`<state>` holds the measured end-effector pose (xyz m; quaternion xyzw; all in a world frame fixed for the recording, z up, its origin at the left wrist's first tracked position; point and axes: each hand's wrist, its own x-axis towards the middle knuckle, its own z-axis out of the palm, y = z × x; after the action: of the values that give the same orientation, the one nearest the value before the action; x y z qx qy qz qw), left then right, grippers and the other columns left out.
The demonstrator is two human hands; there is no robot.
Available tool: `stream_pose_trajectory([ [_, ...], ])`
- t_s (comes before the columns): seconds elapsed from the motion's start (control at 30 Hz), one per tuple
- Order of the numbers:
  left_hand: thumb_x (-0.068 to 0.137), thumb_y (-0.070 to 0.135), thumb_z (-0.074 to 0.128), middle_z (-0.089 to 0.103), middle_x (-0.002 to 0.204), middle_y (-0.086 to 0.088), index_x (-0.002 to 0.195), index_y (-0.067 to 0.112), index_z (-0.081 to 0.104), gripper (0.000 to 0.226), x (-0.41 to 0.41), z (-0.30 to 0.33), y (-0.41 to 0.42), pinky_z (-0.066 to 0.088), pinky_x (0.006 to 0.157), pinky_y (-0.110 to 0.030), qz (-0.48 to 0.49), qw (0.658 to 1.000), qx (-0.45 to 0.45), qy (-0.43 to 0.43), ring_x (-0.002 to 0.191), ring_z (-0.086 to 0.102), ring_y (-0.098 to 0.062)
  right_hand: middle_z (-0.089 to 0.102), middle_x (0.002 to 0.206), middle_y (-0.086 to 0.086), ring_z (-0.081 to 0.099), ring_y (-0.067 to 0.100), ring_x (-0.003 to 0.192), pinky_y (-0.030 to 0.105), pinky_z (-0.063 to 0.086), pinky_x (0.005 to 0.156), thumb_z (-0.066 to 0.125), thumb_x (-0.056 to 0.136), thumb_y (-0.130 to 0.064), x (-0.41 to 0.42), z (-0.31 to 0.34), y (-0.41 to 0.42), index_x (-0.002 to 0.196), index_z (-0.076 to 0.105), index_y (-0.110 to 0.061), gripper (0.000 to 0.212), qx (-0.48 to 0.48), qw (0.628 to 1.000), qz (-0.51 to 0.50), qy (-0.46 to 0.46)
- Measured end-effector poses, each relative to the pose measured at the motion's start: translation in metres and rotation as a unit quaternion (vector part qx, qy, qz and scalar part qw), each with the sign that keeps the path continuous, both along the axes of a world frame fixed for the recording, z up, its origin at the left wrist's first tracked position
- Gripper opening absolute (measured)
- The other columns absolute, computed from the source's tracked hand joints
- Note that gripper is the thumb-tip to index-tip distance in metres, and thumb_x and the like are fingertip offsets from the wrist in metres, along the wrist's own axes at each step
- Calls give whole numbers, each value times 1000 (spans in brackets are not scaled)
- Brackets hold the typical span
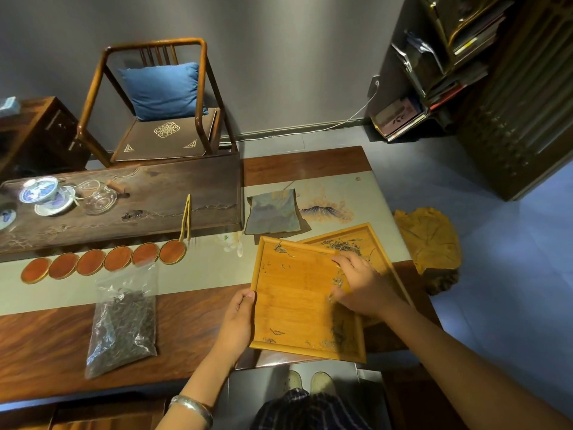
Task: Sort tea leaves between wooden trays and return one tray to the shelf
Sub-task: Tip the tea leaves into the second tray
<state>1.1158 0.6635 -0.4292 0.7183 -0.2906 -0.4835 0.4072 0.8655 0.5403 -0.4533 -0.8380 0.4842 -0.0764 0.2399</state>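
far tray point(366, 240) partly covered, right fingers point(336, 294) blurred

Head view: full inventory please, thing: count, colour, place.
near tray: 1, light wood, table's near edge, overlapping the far tray
far tray: 1, light wood, partly under the near tray
tea leaves: scattered, grey-green, in both trays
tea bag: 1, clear with dark leaves, table left
coasters: 6, red-brown, in a row
tongs: 1, tan, on the dark tea board
gaiwan: 1, blue-white, board's left end
glass pitcher: 1, clear, beside the gaiwan
cloth: 1, grey-blue, behind the trays
chair: 1, brown, blue cushion, behind the table
left hand: holds the near tray's left rim
right hand: fingers on leaves in the near tray
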Motion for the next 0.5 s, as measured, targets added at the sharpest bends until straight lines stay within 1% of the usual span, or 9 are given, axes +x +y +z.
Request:
stream_pose_trajectory([
  [0.1, 102, 24, 40, 68, 92, 0, 101, 16, 63, 24, 1, 1, 2, 43, 67, -21, -3, 1000, 3, -3, 82, 65, -7, 47, 132, 4, 44, 20, 121, 34, 43, 100, 56, 86, -22, 3, -1, -10, 133, 46, -15, 49, -1, 999, -29, -33],
  [0.2, 101, 26, 40, 69, 90, 3, 98, 20, 64, 24, 4, 2, 3, 43, 67, -19, 0, 1000, 6, -12, 77, 66, -1, 54, 121, 9, 51, 22, 112, 34, 45, 94, 55, 89, -11, 1, -3, -20, 123, 57, -10, 35, -19, 998, -42, -48],
  [0.33, 101, 28, 39, 70, 95, 3, 100, 24, 64, 25, 11, 3, 7, 45, 72, -24, -10, 1000, 11, -18, 89, 66, -10, 62, 110, 13, 59, 27, 99, 40, 50, 86, 54, 90, -6, -4, -3, -31, 110, 64, -3, 22, -30, 995, -82, -56],
  [0.4, 101, 29, 40, 70, 95, 3, 98, 24, 65, 25, 13, 4, 8, 45, 73, -23, -11, 1000, 14, -22, 90, 66, -9, 64, 101, 15, 61, 31, 90, 41, 51, 79, 52, 91, -3, -7, -4, -35, 101, 67, 0, 18, -47, 993, -95, -56],
  [0.5, 101, 29, 40, 71, 94, 3, 98, 24, 65, 26, 16, 4, 7, 44, 72, -21, -4, 1000, 16, -24, 87, 67, -5, 64, 93, 12, 60, 28, 80, 40, 52, 69, 49, 93, -8, -9, -4, -43, 97, 67, -2, 20, -54, 991, -119, -30],
])
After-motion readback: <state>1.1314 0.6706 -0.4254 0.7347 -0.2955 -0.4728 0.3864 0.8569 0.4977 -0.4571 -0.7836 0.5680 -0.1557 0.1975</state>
